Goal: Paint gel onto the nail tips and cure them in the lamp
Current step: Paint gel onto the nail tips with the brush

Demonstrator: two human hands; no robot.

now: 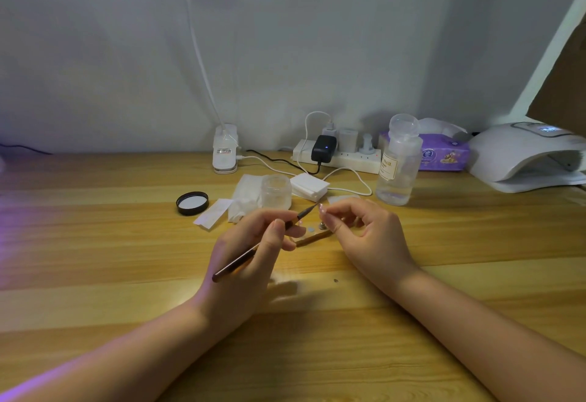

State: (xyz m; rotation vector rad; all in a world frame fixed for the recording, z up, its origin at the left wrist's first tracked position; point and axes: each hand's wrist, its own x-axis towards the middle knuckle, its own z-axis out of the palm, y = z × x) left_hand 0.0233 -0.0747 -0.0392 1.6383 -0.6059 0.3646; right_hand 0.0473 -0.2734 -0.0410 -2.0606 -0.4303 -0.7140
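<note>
Two hands meet over the wooden table [95,243]. At far left lies a black lid [192,202]. The left hand [250,252] grips a thin brush [260,244], whose tip points up and right to a small nail tip [321,207]. The right hand [364,230] pinches that nail tip between fingertips. Far to the right, well apart, stands the white lamp [526,157].

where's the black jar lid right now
In the head view the black lid lies flat on the wooden desk, left of the open clear jar, beyond the left hand.
</note>
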